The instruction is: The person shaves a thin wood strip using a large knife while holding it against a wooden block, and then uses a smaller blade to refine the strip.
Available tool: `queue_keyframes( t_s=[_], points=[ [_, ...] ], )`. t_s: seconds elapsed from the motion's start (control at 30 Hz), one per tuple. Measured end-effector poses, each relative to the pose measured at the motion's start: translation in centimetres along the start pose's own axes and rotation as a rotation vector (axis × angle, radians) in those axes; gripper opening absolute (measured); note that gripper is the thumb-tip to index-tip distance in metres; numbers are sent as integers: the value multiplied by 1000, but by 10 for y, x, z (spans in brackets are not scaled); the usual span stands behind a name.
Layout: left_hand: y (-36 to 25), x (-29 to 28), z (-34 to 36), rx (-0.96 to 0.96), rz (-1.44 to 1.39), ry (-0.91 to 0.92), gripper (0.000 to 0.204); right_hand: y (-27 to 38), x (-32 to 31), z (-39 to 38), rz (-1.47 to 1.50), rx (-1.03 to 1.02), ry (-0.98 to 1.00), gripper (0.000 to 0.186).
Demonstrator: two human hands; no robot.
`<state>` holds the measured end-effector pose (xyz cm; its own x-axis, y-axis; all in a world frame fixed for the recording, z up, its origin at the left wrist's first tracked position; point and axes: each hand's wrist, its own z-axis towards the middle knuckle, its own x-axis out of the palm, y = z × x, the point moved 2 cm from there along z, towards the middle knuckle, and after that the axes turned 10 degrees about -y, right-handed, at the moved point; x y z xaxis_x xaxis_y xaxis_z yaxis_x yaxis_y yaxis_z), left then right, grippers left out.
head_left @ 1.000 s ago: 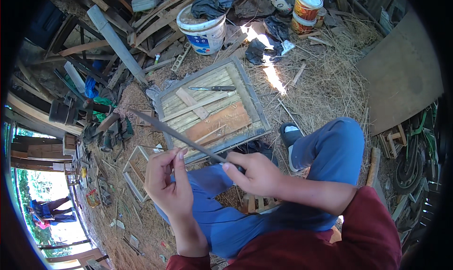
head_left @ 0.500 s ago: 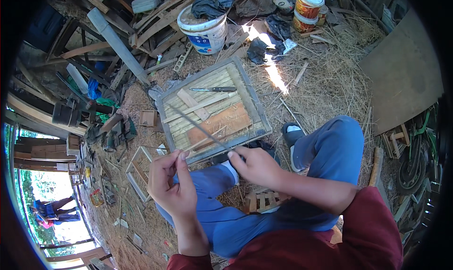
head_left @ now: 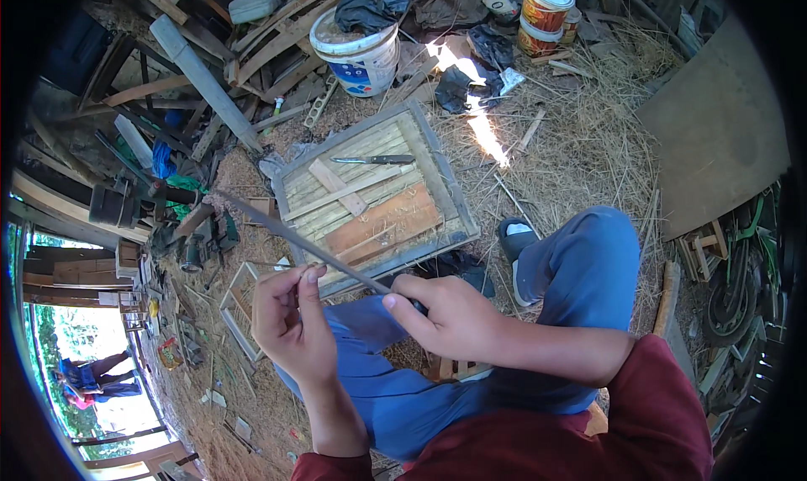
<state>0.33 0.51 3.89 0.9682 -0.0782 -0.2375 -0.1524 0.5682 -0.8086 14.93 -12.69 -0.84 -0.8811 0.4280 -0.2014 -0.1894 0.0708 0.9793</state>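
Far out just below 9 o'clock, people (head_left: 97, 376) show small in the bright opening. Nearer, at 9 o'clock from the hands, a pale wooden frame (head_left: 236, 334) rests on the littered ground. The left hand (head_left: 290, 321) is raised, its thumb and forefinger pinched together and the other fingers curled; whether a thin sliver sits between the tips I cannot tell.

A long grey tool (head_left: 340, 265), narrow and file-like, passes just beyond those fingertips, its far end pointing to 10 o'clock. It looks stiff, slim and fairly light, probably of metal; the dark handle at its near end seems the secure place to grip, since the bare length may be rough or sharp.

At 12 o'clock lies the low, slatted bench (head_left: 440, 170), carrying a short pale piece of wood (head_left: 324, 176), a knife (head_left: 374, 159) and a reddish-brown board (head_left: 395, 216). The right hand (head_left: 454, 313) is closed firmly round the tool's handle, thumb laid along it.

Farther right, stacked tubs (head_left: 542, 18) stand at 1 o'clock, a brown sheet (head_left: 714, 136) leans at 2, and a wheel (head_left: 730, 304) shows at 3.
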Motion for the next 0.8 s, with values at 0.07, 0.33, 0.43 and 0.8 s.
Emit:
queue_keyframes(
  t_s=[0.07, 0.33, 0.43, 0.8],
  points=[
    [3, -4, -1, 6, 29, 9, 5, 12, -3, -1, -2, -126, -38, 29],
    [0, 1, 0, 55, 16, 15, 8, 10, -5, 1, -15, -104, -45, 32],
    [-4, 7, -2, 147, 47, 58, 8, 4, -8, 3, -29, -94, -63, 32],
    [-13, 10, -8, -17, 3, 35, 5, -3, -9, 7, -2, -32, -40, 30]
  ],
)
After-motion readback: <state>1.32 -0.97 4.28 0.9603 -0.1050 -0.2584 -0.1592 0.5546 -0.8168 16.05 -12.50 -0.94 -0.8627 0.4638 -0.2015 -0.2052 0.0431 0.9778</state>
